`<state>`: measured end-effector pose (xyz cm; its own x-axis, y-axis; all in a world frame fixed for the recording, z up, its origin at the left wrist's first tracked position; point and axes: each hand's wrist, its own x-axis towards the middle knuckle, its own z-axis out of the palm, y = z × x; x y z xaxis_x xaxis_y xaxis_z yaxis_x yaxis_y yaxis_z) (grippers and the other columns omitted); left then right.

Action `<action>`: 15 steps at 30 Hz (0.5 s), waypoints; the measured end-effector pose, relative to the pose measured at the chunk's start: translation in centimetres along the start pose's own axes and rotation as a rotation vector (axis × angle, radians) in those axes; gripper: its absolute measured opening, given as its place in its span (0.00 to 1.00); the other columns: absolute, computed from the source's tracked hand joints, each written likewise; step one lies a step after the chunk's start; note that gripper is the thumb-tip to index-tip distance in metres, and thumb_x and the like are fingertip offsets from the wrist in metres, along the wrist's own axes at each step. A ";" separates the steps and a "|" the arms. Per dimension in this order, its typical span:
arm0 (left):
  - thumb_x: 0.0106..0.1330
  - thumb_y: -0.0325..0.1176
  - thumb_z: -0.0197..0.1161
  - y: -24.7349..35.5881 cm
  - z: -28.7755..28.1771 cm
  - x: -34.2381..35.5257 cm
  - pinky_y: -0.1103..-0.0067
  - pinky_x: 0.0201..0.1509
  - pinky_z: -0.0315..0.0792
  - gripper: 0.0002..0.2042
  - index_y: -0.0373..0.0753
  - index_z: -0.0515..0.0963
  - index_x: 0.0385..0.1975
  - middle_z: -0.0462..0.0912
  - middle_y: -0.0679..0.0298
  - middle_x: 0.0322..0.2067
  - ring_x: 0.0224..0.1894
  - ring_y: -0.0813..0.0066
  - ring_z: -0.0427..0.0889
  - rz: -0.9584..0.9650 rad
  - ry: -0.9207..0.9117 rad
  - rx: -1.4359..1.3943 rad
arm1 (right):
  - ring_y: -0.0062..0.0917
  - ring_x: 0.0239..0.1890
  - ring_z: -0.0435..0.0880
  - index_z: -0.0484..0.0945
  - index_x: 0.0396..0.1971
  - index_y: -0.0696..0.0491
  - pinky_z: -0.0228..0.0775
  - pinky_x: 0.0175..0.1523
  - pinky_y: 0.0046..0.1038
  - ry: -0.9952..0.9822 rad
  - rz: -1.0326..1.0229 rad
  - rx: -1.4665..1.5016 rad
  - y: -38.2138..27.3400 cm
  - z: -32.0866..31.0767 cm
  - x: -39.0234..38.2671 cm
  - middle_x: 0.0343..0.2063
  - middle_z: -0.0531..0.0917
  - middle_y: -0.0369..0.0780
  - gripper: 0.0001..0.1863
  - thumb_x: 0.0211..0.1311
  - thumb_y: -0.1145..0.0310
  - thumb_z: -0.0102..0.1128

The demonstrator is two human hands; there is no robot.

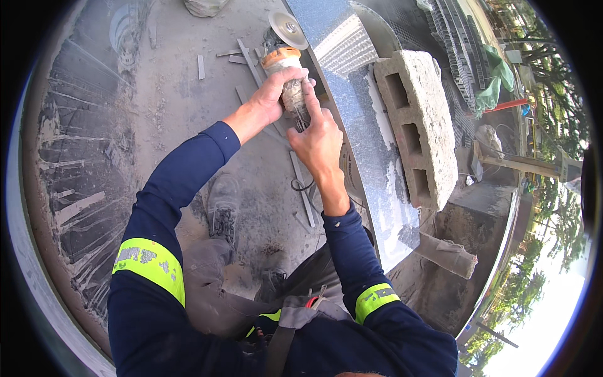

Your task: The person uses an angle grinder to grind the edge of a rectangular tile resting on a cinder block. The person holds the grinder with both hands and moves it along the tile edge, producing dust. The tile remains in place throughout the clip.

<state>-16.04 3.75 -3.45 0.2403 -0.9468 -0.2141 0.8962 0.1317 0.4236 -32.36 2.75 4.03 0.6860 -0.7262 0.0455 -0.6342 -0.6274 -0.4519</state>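
Observation:
Both my hands hold a dusty angle grinder (293, 94) over the left edge of a shiny metal sheet (370, 151). My left hand (270, 97) closes round its body, just behind the orange collar. The right hand (318, 139) grips the rear end, its index finger stretched forward along the body. At the grinder's far end a round disc (287, 29) sits close beside the sheet's edge; whether it touches cannot be made out. A concrete block (418, 129) with three visible hollows lies on the sheet, right of my right hand.
Thin offcut strips (250, 63) litter the dusty floor (166, 94) to the left. My shoe (223, 207) stands below the grinder, near a dark cord (301, 186). Stacked metal profiles (458, 50) and a green cloth (496, 81) lie at the far right. A dusty bar (447, 254) projects near the sheet's near end.

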 end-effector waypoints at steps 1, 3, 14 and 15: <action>0.64 0.37 0.74 -0.5 0.2 -0.4 0.69 0.51 0.85 0.15 0.40 0.78 0.45 0.86 0.60 0.40 0.44 0.69 0.88 -0.012 -0.009 -0.004 | 0.48 0.37 0.89 0.67 0.77 0.35 0.84 0.43 0.47 0.018 0.007 -0.004 0.3 0.0 -0.6 0.37 0.84 0.48 0.52 0.45 0.70 0.72; 0.64 0.36 0.74 -1.2 0.9 -1.2 0.70 0.48 0.85 0.14 0.40 0.79 0.44 0.86 0.62 0.38 0.40 0.72 0.87 0.012 -0.003 -0.026 | 0.47 0.37 0.89 0.66 0.78 0.35 0.83 0.46 0.45 0.023 0.006 0.002 0.4 -0.2 -1.2 0.36 0.85 0.49 0.53 0.44 0.70 0.72; 0.63 0.36 0.74 -1.9 0.8 -0.8 0.69 0.47 0.85 0.14 0.40 0.78 0.43 0.87 0.60 0.37 0.38 0.72 0.87 0.020 0.028 -0.051 | 0.49 0.40 0.89 0.67 0.77 0.39 0.83 0.48 0.45 0.024 -0.025 0.039 0.4 -0.9 -1.3 0.37 0.86 0.51 0.51 0.45 0.70 0.69; 0.63 0.36 0.74 -1.7 0.8 -0.5 0.69 0.47 0.85 0.14 0.40 0.78 0.42 0.87 0.60 0.37 0.38 0.72 0.87 0.029 0.043 -0.052 | 0.50 0.40 0.89 0.67 0.77 0.39 0.83 0.48 0.45 0.019 -0.027 0.041 0.4 -0.9 -0.9 0.38 0.86 0.52 0.52 0.44 0.70 0.69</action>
<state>-18.04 3.77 -3.34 0.2809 -0.9291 -0.2406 0.9066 0.1745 0.3843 -33.56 2.93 4.66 0.6954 -0.7146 0.0754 -0.6000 -0.6352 -0.4863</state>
